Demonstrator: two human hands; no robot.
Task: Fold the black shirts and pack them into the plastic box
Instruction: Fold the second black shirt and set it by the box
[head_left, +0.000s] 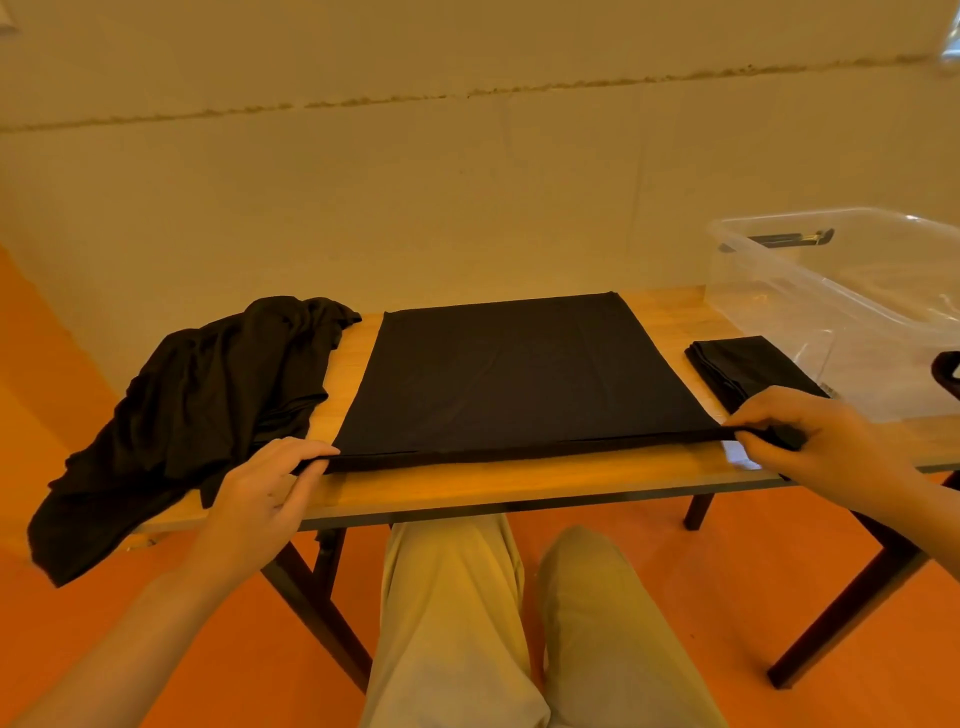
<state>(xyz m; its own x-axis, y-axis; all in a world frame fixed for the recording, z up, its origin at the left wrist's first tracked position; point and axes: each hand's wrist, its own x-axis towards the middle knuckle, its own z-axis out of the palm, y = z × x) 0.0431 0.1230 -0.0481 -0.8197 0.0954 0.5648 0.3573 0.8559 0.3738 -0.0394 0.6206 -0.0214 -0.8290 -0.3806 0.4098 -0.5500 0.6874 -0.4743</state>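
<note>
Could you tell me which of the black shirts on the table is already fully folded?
The small folded shirt beside the plastic box; the middle shirt is still spread wide, and the left one lies crumpled.

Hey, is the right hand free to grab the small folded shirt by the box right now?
Probably not yet. The right hand is pinching a near corner of the spread shirt, so it is busy. The folded shirt lies just beyond it beside the box, with nothing in between, so letting go should be enough.
</note>
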